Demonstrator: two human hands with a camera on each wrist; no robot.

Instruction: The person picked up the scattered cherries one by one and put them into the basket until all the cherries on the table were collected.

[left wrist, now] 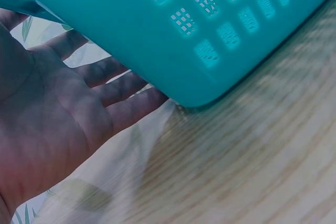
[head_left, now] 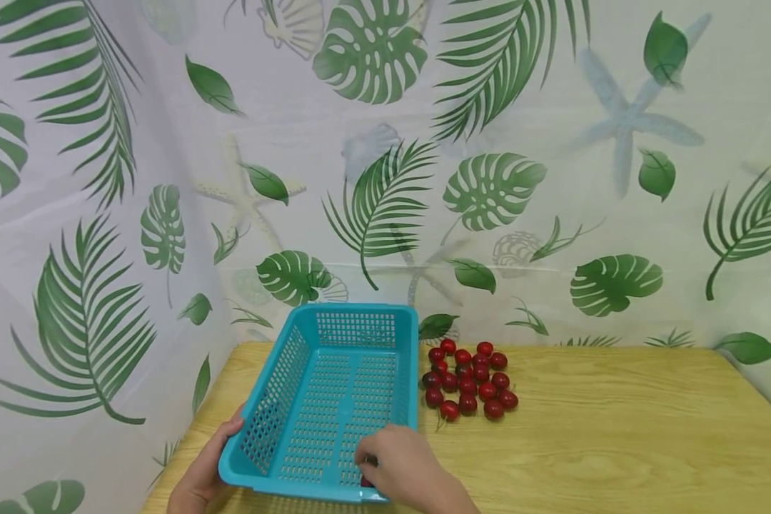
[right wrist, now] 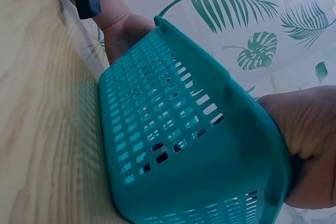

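A turquoise plastic basket (head_left: 345, 371) with slotted walls and base stands on the wooden table. Against its near left side rests my left hand (head_left: 199, 467); in the left wrist view that hand (left wrist: 58, 98) has its fingers spread and fairly straight, touching the outer wall. My right hand (head_left: 407, 464) reaches over the near right corner into the basket, fingers bent down. Under those fingertips shows a bit of a dark red cherry (head_left: 365, 482), mostly hidden, which they seem to pinch. In the right wrist view the right hand (right wrist: 310, 140) hangs over the rim.
Right of the basket, close by its wall, lies a loose group of red cherries (head_left: 467, 385), one with a stem. The wooden table (head_left: 617, 428) extends to the right. A leaf-patterned cloth (head_left: 520, 285) hangs behind and on the left.
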